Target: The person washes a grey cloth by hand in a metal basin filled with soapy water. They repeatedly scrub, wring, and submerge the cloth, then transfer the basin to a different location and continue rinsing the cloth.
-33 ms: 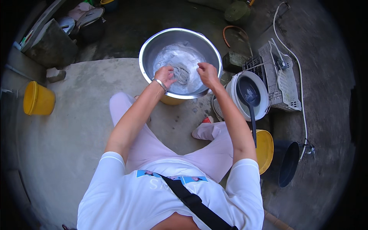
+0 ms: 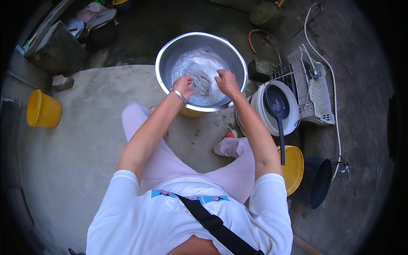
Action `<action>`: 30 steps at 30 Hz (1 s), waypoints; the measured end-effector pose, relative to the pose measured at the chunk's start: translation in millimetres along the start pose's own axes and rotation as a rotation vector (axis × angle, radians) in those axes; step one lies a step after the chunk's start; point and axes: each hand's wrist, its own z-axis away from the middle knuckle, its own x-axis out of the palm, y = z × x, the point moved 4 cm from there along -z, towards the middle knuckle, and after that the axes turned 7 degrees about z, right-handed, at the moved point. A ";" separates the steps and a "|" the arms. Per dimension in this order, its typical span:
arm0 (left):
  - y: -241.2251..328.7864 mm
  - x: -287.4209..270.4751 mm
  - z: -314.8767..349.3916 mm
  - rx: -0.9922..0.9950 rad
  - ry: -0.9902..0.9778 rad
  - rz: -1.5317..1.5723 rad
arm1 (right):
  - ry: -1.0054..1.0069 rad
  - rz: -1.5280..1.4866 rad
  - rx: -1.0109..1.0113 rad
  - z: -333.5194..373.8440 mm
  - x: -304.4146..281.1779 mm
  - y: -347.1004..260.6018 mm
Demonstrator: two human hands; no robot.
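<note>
In front of me is a wide metal basin [image 2: 165, 80] with pale, cloudy water [image 2: 187, 63] in it. A crumpled, wet grey cloth [image 2: 201, 83] lies bunched near the basin's middle. My left hand [image 2: 183, 87], with a bracelet at the wrist, is at the cloth's left side, its bent fingers and thumb closed on the edge. To the right of the cloth and apart from it, my right hand [image 2: 228, 82] hovers inside the rim. Its fingers are curled toward the thumb; whether anything small is between them cannot be made out.
Under the basin shows a yellow bucket [image 2: 192, 113]. At right are a white bucket [image 2: 293, 120] with a dark ladle [image 2: 279, 117] across it, a grey plastic crate [image 2: 319, 102], a yellow container [image 2: 294, 170], a black bucket [image 2: 318, 185] and a pale hose [image 2: 333, 80]. Another yellow bucket [image 2: 46, 111] stands left.
My right hand has shifted slightly left toward the cloth, its fingers more curled. My left hand stays at the cloth's edge. The whole view has moved very slightly.
</note>
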 end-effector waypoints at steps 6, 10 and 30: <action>-3.6 -13.0 -7.2 -0.072 0.060 0.016 | -0.302 -0.008 0.053 -37.0 81.4 -15.5; -0.6 -20.3 -25.7 0.009 0.094 -0.146 | -0.136 -0.590 0.045 -33.1 59.1 -44.6; 28.9 26.6 22.9 0.317 -0.366 -0.521 | 0.424 -0.435 -0.134 -36.0 -58.4 -88.9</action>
